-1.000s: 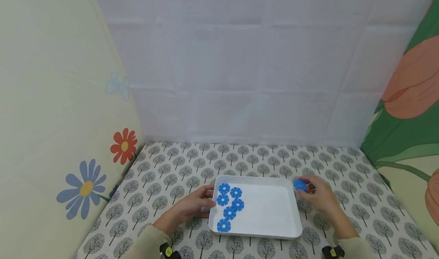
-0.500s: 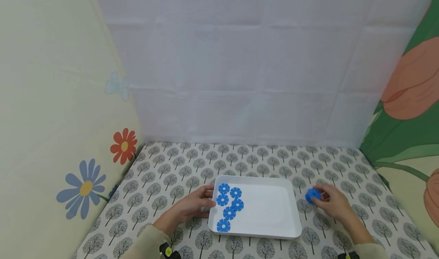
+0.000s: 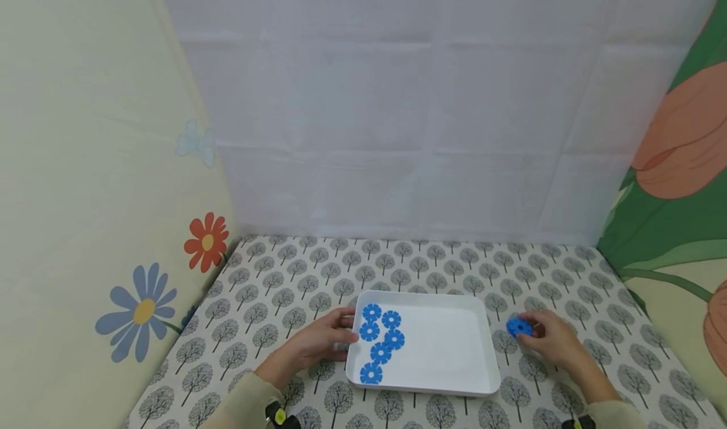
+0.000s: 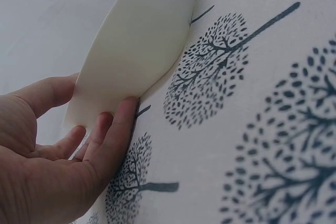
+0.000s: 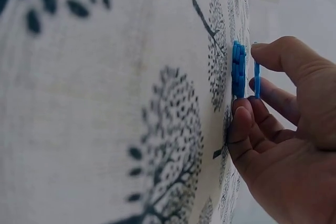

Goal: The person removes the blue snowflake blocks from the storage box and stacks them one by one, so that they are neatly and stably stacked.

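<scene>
Toward the near left corner of the white tray (image 3: 443, 347) lies one of six blue snowflake discs (image 3: 366, 375), flat, the group of them reaching up to the far left corner, where the low walls would keep them from sliding off. At the left edge, the left hand (image 3: 324, 339) grips the wall, thumb at the rim and fingers against the outside, probably to steady the tray. Off the right edge, and apart from it, the right hand (image 3: 548, 335) pinches a thin disc (image 5: 257, 74) by its rim between thumb and fingers, likely so that it stands free of the short stack (image 5: 239, 72) just beneath, which sits on the tree-print tablecloth (image 3: 329, 271). Beyond the tray's far edge, the cloth runs back to a creased white curtain (image 3: 397, 132), perhaps a plain backdrop.
</scene>
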The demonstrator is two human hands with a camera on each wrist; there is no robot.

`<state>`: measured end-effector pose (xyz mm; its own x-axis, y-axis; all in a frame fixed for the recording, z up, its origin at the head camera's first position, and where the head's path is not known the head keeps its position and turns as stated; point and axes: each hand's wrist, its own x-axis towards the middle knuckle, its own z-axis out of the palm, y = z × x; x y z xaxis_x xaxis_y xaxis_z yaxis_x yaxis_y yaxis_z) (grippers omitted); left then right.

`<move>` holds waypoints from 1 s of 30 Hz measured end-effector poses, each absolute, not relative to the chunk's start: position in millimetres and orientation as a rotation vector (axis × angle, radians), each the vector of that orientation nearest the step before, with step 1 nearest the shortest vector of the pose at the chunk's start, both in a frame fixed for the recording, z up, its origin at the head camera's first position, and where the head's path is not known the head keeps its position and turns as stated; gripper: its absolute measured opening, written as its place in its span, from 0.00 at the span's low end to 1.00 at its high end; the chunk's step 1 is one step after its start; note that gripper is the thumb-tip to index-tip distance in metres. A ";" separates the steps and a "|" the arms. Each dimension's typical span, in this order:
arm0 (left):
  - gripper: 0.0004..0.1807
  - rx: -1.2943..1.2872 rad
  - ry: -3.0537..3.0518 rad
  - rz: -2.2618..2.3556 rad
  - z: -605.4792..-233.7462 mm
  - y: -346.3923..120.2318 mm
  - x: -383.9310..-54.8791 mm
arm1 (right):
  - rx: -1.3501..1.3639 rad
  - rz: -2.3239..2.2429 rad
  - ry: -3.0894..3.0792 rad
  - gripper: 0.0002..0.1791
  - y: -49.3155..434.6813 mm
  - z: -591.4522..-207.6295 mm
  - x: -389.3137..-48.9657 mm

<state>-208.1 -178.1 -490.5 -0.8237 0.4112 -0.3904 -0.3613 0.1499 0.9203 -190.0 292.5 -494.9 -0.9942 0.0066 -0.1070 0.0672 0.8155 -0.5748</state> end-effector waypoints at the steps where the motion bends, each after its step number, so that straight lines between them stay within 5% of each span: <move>1: 0.43 0.047 1.855 1.733 -490.6 -178.0 -208.2 | 0.061 -0.919 2.898 0.27 292.6 -495.4 -190.0; 30: 0.42 0.046 1.851 1.738 -488.7 -177.7 -207.4 | 0.022 -0.917 2.921 0.27 288.7 -496.6 -191.9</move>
